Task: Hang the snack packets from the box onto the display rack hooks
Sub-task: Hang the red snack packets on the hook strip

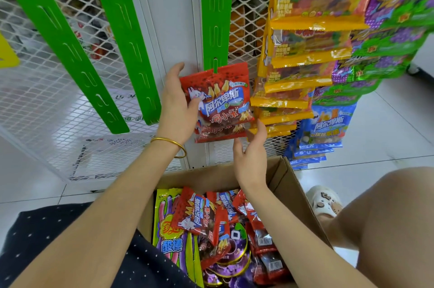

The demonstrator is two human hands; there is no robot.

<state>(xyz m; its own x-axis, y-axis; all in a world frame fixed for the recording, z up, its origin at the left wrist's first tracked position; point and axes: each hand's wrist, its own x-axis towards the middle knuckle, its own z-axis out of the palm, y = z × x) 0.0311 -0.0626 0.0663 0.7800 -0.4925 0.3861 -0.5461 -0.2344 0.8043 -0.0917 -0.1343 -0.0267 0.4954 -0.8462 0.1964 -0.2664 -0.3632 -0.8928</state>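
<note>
Red packet, glossy and crinkled, sits at the bottom tip of the slotted green strip, with another red one behind it. Left hand pinches its side, thumb on the front. Right hand is loose and spread just below. Underneath is the cardboard box, heaped with shiny packets.

Box sitting bottom centre, loose packets lying in it. Above it, hanging packet sitting at the lower end of the centre strip, apparently hooked on. Left hand holding its left edge; right hand just beneath. Stocked strips hanging right, two more strips left, mesh panel behind.
</note>
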